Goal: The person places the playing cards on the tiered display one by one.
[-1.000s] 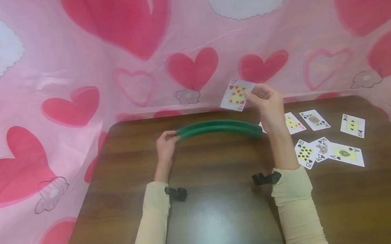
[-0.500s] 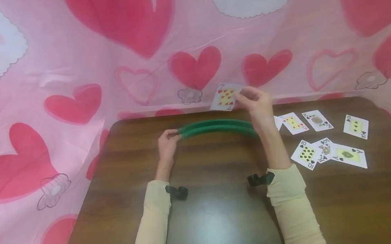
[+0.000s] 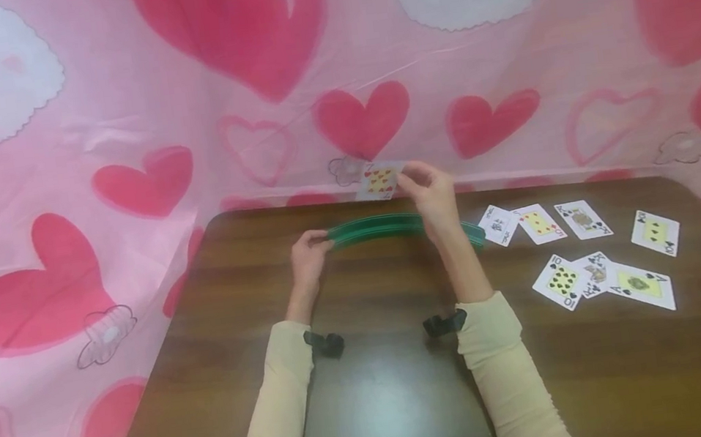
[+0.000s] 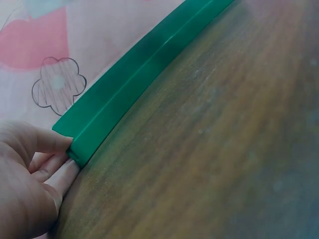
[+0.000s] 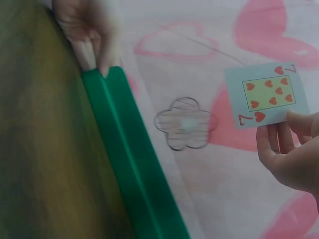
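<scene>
A curved green card holder (image 3: pixel 372 228) lies across the far part of the table, its slots bare where I can see them. At its left end my left hand (image 3: pixel 309 257) pinches the tip between thumb and fingers, as the left wrist view shows (image 4: pixel 30 174). Above the holder, my right hand (image 3: pixel 434 196) pinches a seven of hearts (image 3: pixel 379 181) by its edge, face toward me. In the right wrist view the seven of hearts (image 5: pixel 269 94) is apart from the holder (image 5: pixel 129 149). The right forearm hides part of the holder's right half.
Several playing cards lie face up on the right of the wooden table (image 3: pixel 611 376), among them a ten of spades (image 3: pixel 560 282), an ace (image 3: pixel 641 283) and a five of diamonds (image 3: pixel 540 223). One card (image 3: pixel 499 225) lies against the holder's right end. A pink cloth (image 3: pixel 223 58) hangs behind.
My right hand has moved left with the seven of hearts, from above the holder's right end to above its middle. The left hand keeps its pinch on the holder's left end.
</scene>
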Tool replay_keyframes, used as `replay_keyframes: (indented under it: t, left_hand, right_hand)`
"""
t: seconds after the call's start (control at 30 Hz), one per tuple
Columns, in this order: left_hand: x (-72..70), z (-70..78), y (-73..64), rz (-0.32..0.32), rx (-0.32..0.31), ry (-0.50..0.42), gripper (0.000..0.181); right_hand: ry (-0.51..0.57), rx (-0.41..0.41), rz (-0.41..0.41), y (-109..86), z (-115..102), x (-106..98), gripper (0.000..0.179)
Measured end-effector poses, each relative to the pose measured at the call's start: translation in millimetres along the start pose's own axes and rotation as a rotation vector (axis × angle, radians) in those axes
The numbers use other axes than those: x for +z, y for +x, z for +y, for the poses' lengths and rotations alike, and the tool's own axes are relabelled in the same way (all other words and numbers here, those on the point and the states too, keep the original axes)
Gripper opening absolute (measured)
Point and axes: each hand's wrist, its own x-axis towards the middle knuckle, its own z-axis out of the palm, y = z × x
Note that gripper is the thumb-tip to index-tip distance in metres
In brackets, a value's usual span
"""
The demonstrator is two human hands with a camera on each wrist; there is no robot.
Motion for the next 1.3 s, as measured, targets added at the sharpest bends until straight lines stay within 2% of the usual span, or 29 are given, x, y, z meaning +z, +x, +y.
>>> replay_keyframes:
  t: [0.17,0.43,0.6,0.73,0.83,1.03,1.2,1.3]
  left_hand:
    - [1.1,1.3,-1.0,-0.007,0.01,0.004,0.017]
    - [2.5,-1.9,1.4,0.007,0.01,0.01,0.017]
    - [2.1,-2.4,1.1,0.014,0.019,0.006,0.017]
    - [0.1,-1.4,1.7,0.019,0.023,0.004,0.015]
    - [0.3,-0.8,2.5,0.019,0.027,0.017,0.015]
    - [4.7,-0.3,1.7,0.022,0.037,0.035,0.015]
    - [8.5,0.2,1.1,0.023,0.046,0.031,0.015]
    - [10.2,0.0,1.2,0.021,0.045,0.037,0.015]
  right_hand:
    - [-0.067,0.003,-0.033,1.7,12,8,0.013]
    - [-0.305,-0.026,-0.056,7.3,44,16,0.017]
    - [-0.37,-0.053,-0.082,14.7,59,19,0.018]
    - [-0.44,-0.107,-0.13,19.8,66,24,0.019]
    - [-0.474,-0.113,-0.156,22.7,69,27,0.018]
    - [-0.539,-0.093,-0.161,25.4,74,26,0.018]
    - [-0.602,-0.11,-0.156,26.6,77,25,0.022]
    - [-0.604,-0.117,-0.158,26.3,78,23,0.021]
